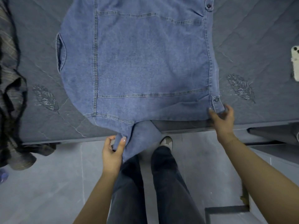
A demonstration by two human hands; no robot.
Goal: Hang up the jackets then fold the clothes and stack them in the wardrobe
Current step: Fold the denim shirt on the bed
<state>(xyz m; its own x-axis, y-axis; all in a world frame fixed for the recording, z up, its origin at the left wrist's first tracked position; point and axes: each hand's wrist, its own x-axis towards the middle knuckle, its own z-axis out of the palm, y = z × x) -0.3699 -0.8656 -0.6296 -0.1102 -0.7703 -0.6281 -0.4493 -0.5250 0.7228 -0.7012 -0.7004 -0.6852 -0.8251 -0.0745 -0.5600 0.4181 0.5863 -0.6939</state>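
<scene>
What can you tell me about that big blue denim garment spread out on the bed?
The denim garment is mid-blue with lighter stitched seams and panel lines, and metal snap buttons along its right edge. It lies spread mostly flat on a dark quilted bed, its near part hanging over the bed's edge. The left hand grips a bunched part of the hanging fabric; the right hand is at the near right corner by a button, its hold unclear.

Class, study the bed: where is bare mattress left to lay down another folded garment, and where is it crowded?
Bare mattress lies between the denim garment and the phone, and a strip between the denim and the dark striped clothing. The near edge is crowded: left hand grips the denim there, right hand at its corner.
</scene>
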